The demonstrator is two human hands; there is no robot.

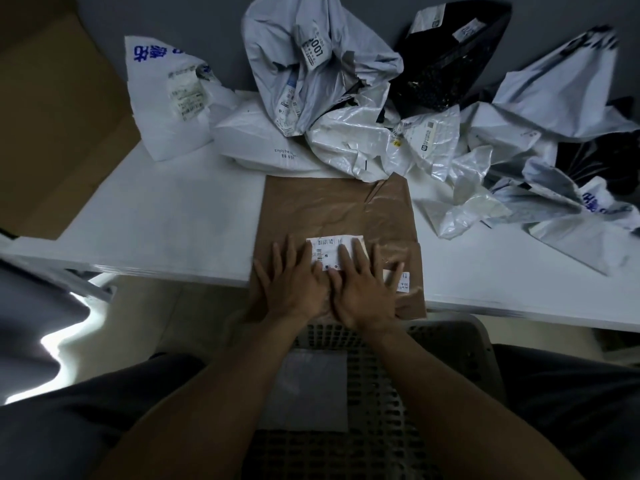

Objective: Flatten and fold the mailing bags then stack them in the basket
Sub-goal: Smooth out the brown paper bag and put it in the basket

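Flattening the brown mailing bag (pixel 332 209) appears to be the step in hand. The bag lies spread on the white table (pixel 166 230) directly in front of the person, and its near edge hangs slightly over the table edge, above the basket (pixel 450 327). Both hands rest side by side on the near part of the bag, palms down. The left hand (pixel 294 285) has its fingers straight and spread, with the fingertips touching the left end of the white shipping label (pixel 329 247). The right hand (pixel 363 289) lies the same way, its fingers across the right part of that label and close to a smaller label (pixel 403 282) at the bag's right side. Neither hand curls round or pinches anything; each presses with an open, wide palm. To do the step well, the palms should sweep outward from the centre toward the far and side edges, so that trapped air leaves through the open end and the creases visible in the far half are pushed out, not pinned in. The overhanging edge should be drawn fully onto the table before any fold is made, so the fold line has firm support. A folded white bag (pixel 311 393) already lies in the basket. A pile of crumpled bags (pixel 346 133) waits along the far side of the table.
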